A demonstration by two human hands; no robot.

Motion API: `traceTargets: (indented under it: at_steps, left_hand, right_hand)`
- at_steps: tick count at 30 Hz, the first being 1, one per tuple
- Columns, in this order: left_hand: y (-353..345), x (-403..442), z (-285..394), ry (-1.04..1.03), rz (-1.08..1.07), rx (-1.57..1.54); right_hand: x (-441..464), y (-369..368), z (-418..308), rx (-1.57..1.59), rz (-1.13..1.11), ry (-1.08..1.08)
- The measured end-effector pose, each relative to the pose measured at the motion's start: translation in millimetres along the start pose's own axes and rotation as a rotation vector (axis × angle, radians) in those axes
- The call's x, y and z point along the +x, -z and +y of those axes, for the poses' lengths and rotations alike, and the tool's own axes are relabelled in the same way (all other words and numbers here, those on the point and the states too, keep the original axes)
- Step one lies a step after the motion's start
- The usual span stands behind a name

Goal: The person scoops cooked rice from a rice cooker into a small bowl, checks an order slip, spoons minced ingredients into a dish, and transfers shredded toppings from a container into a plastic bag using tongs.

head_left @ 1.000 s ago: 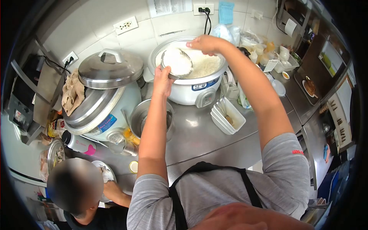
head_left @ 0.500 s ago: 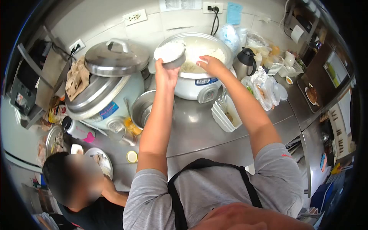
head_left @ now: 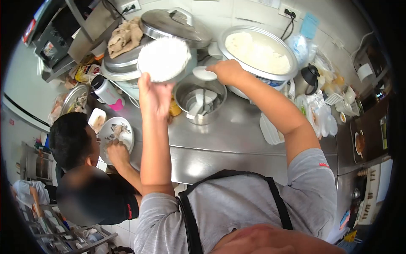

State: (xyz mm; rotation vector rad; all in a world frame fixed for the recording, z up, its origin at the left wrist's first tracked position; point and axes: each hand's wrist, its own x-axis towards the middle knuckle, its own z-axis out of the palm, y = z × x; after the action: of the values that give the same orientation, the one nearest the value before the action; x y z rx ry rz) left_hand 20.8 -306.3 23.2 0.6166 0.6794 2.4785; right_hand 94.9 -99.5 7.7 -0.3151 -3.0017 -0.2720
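Observation:
My left hand [head_left: 155, 98] is closed around the underside of a bowl heaped with white rice [head_left: 164, 58], raised in front of a large lidded cooker [head_left: 123, 64]. In my right hand [head_left: 229, 72] is a white rice paddle [head_left: 204, 73], its blade pointing left above a steel pot [head_left: 200, 117]. White utensils [head_left: 198, 103] lie inside that pot. Just behind my right hand stands the rice cooker [head_left: 224, 50], uncovered, with white rice [head_left: 258, 51] in it.
At the left a co-worker [head_left: 69, 142] reaches over a white plate of food [head_left: 117, 127]. A bottle [head_left: 106, 91] stands near the lidded cooker. To the right are white containers [head_left: 270, 129], a thermos jug [head_left: 307, 79] and bagged food [head_left: 313, 106]. The steel counter [head_left: 237, 137] runs between.
My left hand has carried the bowl of rice left, away from the rice cooker. My right hand has moved from over the rice to above the steel pot. The camera view has shifted.

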Motion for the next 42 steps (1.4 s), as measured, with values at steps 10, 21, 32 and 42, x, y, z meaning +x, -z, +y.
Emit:
traceTargets:
  at_steps: [10,21,32,42]
  left_hand:
    - [101.7,-74.7,21.1,0.102,0.129,-0.14]
    - [122.4,-107.5,27.7,0.195,0.144,-0.102]
    - [110.2,-139.5,27.5,0.206,0.172,-0.053]
    - [86.4,-194.6,17.7,0.222,0.18,0.043]
  right_hand:
    - [186.9,22.1,36.6,0.547,0.57,-0.365]
    - [205.0,21.9,17.5,1.032,0.78,-0.295]
    - [60.7,35.4,174.1,0.547,0.712,-0.652]
    - [10.2,-8.3,177.4,0.361,0.52,-0.916]
